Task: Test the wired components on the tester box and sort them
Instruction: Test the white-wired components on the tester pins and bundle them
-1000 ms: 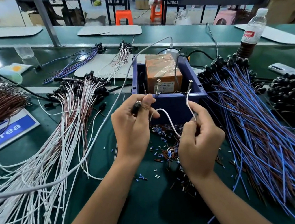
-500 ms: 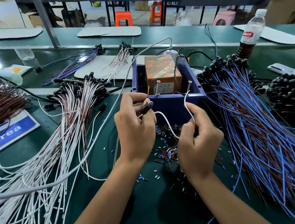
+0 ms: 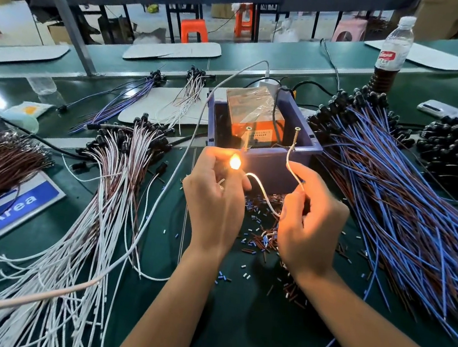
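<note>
The left hand [image 3: 213, 200] pinches a glowing orange lamp component [image 3: 235, 162] between curled fingers. The right hand [image 3: 308, 217] pinches its thin white lead wire [image 3: 292, 167], which reaches the right upright screw [image 3: 296, 137] on the blue plastic tester box [image 3: 270, 161] just beyond.

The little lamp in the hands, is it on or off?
On. The lamp glows bright orange in the left hand, lighting the fingers around it.

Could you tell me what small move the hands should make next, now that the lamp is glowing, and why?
Probably lift the white lead wire off the right screw post of the blue plastic tester box and carry the glowing lamp piece, held by the left hand and right hand, to a sorted pile.
</note>
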`<act>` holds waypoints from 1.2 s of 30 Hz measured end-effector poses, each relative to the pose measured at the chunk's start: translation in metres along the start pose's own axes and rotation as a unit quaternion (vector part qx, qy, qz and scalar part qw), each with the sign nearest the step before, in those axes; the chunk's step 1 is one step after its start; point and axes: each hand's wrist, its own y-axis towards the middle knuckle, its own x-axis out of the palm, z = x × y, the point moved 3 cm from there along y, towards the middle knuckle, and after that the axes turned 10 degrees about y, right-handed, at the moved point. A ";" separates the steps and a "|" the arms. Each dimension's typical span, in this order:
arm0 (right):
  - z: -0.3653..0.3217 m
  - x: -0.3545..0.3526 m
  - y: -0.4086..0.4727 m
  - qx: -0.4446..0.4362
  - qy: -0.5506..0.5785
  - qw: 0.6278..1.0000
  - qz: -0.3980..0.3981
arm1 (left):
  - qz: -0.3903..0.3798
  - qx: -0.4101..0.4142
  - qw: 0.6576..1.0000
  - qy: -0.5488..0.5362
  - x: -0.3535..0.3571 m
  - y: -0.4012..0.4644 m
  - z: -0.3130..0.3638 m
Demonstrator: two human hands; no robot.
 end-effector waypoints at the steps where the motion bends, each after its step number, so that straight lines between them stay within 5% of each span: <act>1: 0.000 0.000 0.000 0.001 0.001 1.000 0.000 | -0.003 -0.003 1.000 -0.004 0.000 0.000 -0.001; 4: 0.001 0.000 0.000 -0.001 -0.006 1.000 0.006 | 0.008 -0.003 1.000 -0.007 -0.002 -0.001 0.000; 10: 0.005 -0.006 0.002 0.028 0.042 0.996 0.072 | 0.160 0.062 0.984 -0.055 -0.010 0.004 0.020; 18: 0.005 -0.074 0.037 0.111 0.071 0.980 0.147 | 0.098 0.077 0.988 -0.093 0.054 0.003 0.073; 28: 0.040 -0.286 0.076 0.221 -0.043 0.915 0.334 | -0.171 0.047 0.977 -0.121 0.226 -0.039 0.176; 32: 0.051 -0.356 0.069 0.281 -0.077 0.890 0.350 | -0.291 -0.016 0.950 -0.111 0.284 -0.057 0.199; 34: 0.049 -0.381 0.066 0.294 -0.216 0.870 0.333 | -0.343 -0.073 0.929 -0.122 0.306 -0.070 0.205; 36: 0.037 -0.387 0.063 0.215 -0.388 0.844 0.301 | -0.382 -0.125 0.903 -0.152 0.322 -0.083 0.209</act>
